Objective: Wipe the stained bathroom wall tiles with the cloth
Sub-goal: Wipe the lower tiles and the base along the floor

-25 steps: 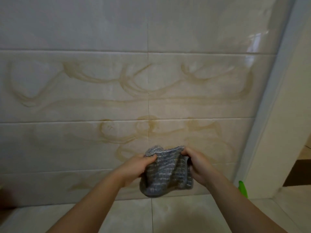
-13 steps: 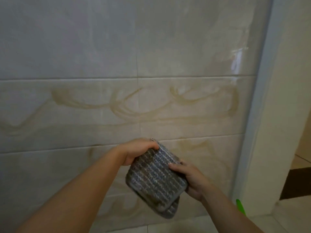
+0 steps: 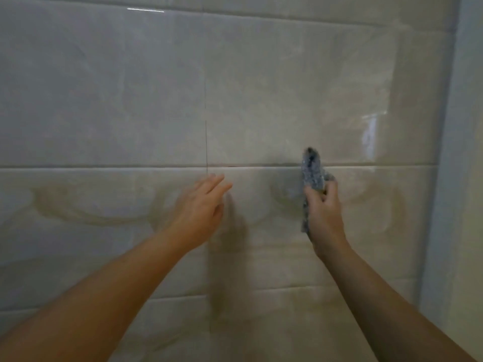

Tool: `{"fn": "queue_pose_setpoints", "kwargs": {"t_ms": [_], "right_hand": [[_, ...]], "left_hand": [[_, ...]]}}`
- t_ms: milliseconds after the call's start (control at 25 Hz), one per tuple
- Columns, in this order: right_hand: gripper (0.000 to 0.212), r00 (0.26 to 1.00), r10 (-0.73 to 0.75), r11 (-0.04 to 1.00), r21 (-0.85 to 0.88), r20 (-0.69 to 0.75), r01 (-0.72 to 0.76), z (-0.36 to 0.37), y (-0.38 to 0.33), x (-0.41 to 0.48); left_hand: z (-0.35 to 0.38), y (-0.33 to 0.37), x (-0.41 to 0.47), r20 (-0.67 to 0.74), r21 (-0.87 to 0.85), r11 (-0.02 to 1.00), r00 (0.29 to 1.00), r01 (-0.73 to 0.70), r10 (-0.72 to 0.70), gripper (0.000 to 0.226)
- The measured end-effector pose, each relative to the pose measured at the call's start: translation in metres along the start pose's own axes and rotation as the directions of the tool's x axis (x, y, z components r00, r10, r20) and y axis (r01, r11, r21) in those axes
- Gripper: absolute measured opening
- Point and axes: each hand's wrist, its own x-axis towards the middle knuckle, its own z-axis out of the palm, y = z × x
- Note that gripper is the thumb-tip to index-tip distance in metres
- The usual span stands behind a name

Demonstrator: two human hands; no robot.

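cloth [image 3: 312,176] gripped by right hand [image 3: 324,212] at wall tiles [image 3: 287,100] | left hand [image 3: 201,207] held open, fingers straight, nothing held

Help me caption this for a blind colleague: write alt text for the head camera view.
A person's right hand grips a crumpled grey cloth up at glossy beige wall tiles, beside a horizontal grout line. The left hand is open, fingers stretched toward the wall. Brownish smears streak the tile to the left of the hands.
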Motion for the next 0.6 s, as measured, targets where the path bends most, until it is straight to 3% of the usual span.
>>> {"fn": "queue_pose_setpoints", "kwargs": {"t_ms": [80,160,200,320,400,520,600], "right_hand": [[0.028,0.949,-0.256,0.89,-0.339,0.185,0.306,0.037,0.015,0.014],[0.053,0.85,-0.389,0.685,-0.506,0.354,0.524,0.062,0.037,0.013],[0.056,0.814,-0.45,0.583,-0.569,0.367,0.579,0.069,0.046,0.012],[0.054,0.727,-0.639,0.298,-0.789,0.253,0.537,0.084,0.055,0.032],[0.053,0.7,-0.694,0.254,-0.853,0.168,0.456,0.107,0.049,0.043],[0.056,0.564,-0.76,0.121,-0.781,0.325,0.613,0.147,0.075,0.018],[0.061,0.523,-0.717,0.031,-0.729,0.461,0.684,0.142,0.116,-0.015]], "left_hand": [[0.0,-0.022,0.011,0.081,0.145,0.989,0.996,-0.042,0.03,0.056],[0.001,-0.037,0.016,0.119,0.226,0.972,0.992,-0.064,0.038,0.061],[0.0,-0.043,0.016,0.114,0.229,0.97,0.992,-0.079,0.054,0.06],[-0.009,-0.049,0.018,0.106,0.113,0.988,0.99,-0.104,0.092,0.055],[-0.019,-0.056,0.021,0.074,0.051,0.992,0.991,-0.112,0.108,0.056],[-0.025,-0.073,0.014,-0.011,0.068,0.989,0.991,-0.13,0.131,0.058],[-0.023,-0.081,0.004,0.028,0.107,0.985,0.99,-0.137,0.135,0.063]]}}
